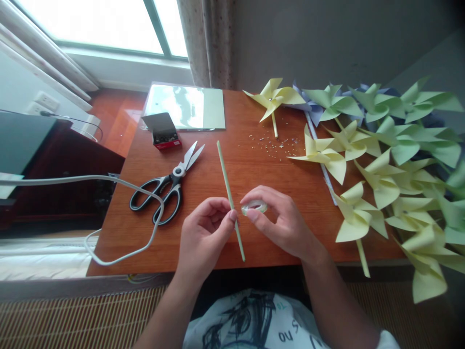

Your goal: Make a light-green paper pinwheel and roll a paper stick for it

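Observation:
My left hand (209,224) pinches a thin pale green rolled paper stick (225,182) between thumb and fingers, a little below its middle. The stick stands slanted, its top leaning to the left. Close by on the right, my right hand (278,218) grips a small roll of clear tape (254,207) with the thumb below and the fingers above. A small gap shows between the roll and the stick. Left of my hands lie scissors (178,171) with black and grey handles, their blades spread apart.
Many yellow paper pinwheels (358,213) and green pinwheels (403,140) crowd the right side. An opened small red box (166,140) stands near paper sheets (214,109) in a clear sleeve. Paper bits (279,145) litter the table (203,252). A white cable (127,183) crosses the left edge.

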Demonstrator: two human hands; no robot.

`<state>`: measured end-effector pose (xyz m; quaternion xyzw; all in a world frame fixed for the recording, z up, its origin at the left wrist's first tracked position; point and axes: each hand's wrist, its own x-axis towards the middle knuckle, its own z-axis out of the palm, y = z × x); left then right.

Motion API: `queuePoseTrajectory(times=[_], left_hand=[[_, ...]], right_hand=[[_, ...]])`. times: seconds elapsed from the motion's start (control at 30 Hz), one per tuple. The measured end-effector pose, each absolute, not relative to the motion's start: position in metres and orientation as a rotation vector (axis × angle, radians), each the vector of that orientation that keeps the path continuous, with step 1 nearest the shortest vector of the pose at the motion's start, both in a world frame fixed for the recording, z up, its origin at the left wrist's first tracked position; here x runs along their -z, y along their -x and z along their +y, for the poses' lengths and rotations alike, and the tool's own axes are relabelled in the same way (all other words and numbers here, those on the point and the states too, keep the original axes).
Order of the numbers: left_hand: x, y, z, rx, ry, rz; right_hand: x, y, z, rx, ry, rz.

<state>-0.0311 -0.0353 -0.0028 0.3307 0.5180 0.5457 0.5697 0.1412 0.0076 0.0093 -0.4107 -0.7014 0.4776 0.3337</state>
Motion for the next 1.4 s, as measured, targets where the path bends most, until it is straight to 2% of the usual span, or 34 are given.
queuePoseTrajectory(times=[0.77,1.4], left_hand=[[-0.0013,0.0244,-0.0413,-1.378,-0.87,1.227],[-0.0032,0.0237,-0.0436,-1.35,-0.811,1.191]], right_hand=[[-0.0135,-0.1344,-0.0014,-1.051,1.067,-2.0],[-0.0101,-0.1347,-0.0001,-1.12,1.031,-1.961]])
